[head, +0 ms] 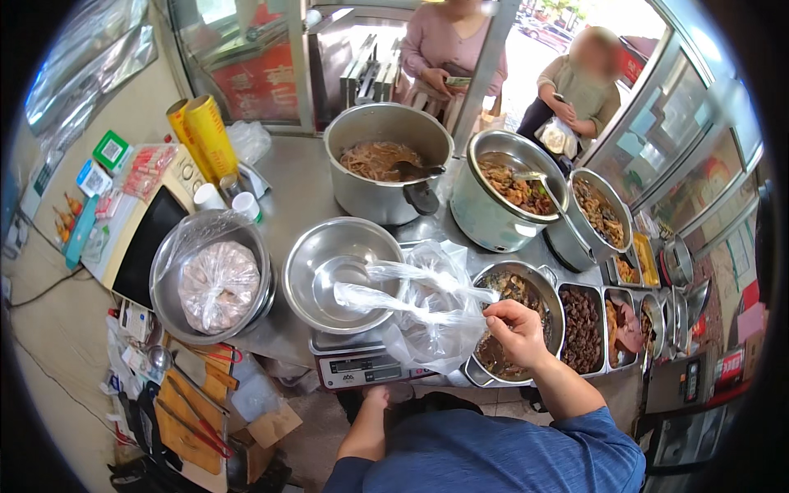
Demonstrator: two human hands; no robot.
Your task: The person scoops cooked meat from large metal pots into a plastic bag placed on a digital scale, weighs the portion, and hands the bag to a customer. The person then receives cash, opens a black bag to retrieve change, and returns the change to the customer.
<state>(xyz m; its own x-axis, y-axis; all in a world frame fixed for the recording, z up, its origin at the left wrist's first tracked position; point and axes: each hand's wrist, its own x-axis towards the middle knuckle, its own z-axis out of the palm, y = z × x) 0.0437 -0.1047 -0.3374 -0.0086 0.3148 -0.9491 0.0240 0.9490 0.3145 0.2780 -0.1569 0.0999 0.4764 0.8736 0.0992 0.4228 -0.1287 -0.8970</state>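
Observation:
My right hand (516,333) pinches one edge of a clear plastic bag (434,333), its handles stretching left over a steel bowl (336,246). The bag spreads above the right part of a digital scale (354,373), and I cannot tell what is inside it. That shallow bowl stands on the scale or partly over it and shows a bare, shiny bottom. Just below the scale's front edge is my left hand (377,392), mostly hidden by that edge, so its fingers do not show. Close under my right wrist sits a two-handled pan (558,330) of dark food in broth.
A deep pot (388,206) with a ladle and a rice-cooker pot (493,225) with a spoon stand behind. Steel trays (582,371) of cooked food line the right. A covered basin (161,289) is at left. Two people (453,37) stand beyond the window.

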